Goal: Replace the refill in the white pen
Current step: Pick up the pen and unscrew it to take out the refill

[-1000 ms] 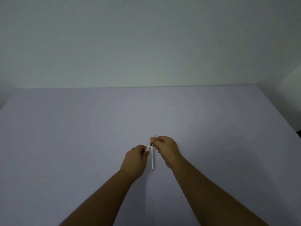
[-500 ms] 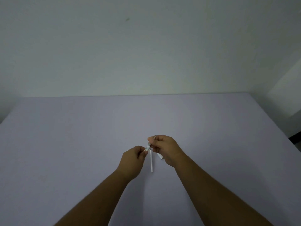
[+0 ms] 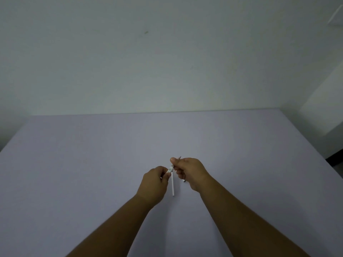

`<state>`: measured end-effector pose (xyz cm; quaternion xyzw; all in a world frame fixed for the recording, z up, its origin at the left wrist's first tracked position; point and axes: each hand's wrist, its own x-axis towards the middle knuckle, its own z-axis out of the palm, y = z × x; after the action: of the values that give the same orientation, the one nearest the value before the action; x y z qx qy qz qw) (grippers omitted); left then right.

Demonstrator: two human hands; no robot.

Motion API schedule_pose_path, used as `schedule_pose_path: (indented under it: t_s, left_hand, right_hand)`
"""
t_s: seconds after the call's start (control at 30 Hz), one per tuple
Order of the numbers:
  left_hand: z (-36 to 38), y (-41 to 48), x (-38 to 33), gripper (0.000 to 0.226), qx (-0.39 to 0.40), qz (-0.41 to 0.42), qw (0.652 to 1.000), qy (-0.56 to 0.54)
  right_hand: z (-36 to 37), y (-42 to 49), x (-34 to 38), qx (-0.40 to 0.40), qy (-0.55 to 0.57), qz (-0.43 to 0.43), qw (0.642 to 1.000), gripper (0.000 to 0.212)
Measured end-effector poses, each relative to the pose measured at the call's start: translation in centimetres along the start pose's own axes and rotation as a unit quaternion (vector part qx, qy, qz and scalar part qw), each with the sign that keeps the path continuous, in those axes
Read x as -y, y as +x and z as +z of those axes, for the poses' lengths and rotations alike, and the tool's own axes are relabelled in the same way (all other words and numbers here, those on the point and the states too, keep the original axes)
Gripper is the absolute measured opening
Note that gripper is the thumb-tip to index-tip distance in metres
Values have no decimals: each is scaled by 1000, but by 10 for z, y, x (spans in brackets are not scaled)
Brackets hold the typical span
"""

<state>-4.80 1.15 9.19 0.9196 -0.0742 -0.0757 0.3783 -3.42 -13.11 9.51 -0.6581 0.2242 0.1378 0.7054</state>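
Head view — left hand (image 3: 155, 179) and right hand (image 3: 189, 170) both pinch the white pen (image 3: 171, 167); a refill (image 3: 173, 184) lies on the table (image 3: 74, 164).

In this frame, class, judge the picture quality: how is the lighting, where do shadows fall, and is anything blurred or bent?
Head view: dim, even light with no glare; soft shadows lie on the table beside the forearms. The wide lens fans the table edges outward. The left hand and right hand are fairly sharp, but the pen they hold and the white tube below are too small for detail.
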Motion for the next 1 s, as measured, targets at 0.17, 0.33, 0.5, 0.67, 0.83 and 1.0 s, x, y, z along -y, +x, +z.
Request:
schedule_pose_path:
  t_s: [0.17, 0.33, 0.5, 0.67, 0.83, 1.0]
  left_hand:
    - [-2, -6, -5, 21, -6, 1, 1000, 7]
    - [-2, -8, -16, 21, -13, 7, 1000, 8]
    - [3, -10, -25, 21, -22, 0, 1000, 6]
    - [10, -12, -37, 21, -29, 1, 999, 17]
    - [17, -15, -49, 21, -35, -6, 999, 16]
    - [21, -18, -58, 21, -45, -15, 999, 21]
  right_hand:
    - [-2, -9, 3, 29, 67, -13, 997, 9]
    - [-5, -13, 6, -7, 30, -9, 999, 16]
    - [-15, -18, 12, 19, 57, -16, 998, 14]
    - [-26, -21, 14, 7, 52, -17, 998, 13]
    - [-40, -24, 18, -15, 22, -7, 1000, 20]
    - [-50, -28, 23, 30, 63, -22, 997, 7]
